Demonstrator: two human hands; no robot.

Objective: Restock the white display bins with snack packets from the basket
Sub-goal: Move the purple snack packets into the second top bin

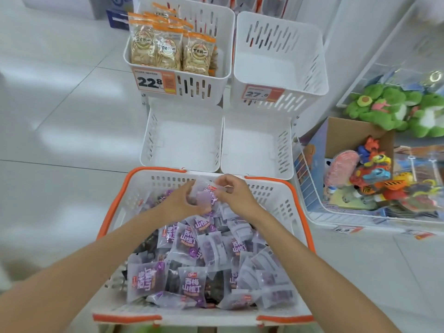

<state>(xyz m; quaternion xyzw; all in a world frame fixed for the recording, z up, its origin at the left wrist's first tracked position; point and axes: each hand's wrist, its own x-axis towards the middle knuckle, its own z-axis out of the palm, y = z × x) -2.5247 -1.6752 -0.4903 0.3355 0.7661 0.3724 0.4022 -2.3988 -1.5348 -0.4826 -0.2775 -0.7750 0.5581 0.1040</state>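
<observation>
From the head camera, the left hand (185, 200) and right hand (234, 193) meet over the far end of the white slotted plastic basket with an orange rim (168, 181). Both pinch one translucent purple snack packet (204, 194) between them. A heap of purple packets (192, 248) fills the basket toward 6 o'clock. Two white slotted display bins (153, 140) stand just beyond at 12 o'clock, and a higher bin (216, 87) holds orange-topped seed bags (168, 51).
</observation>
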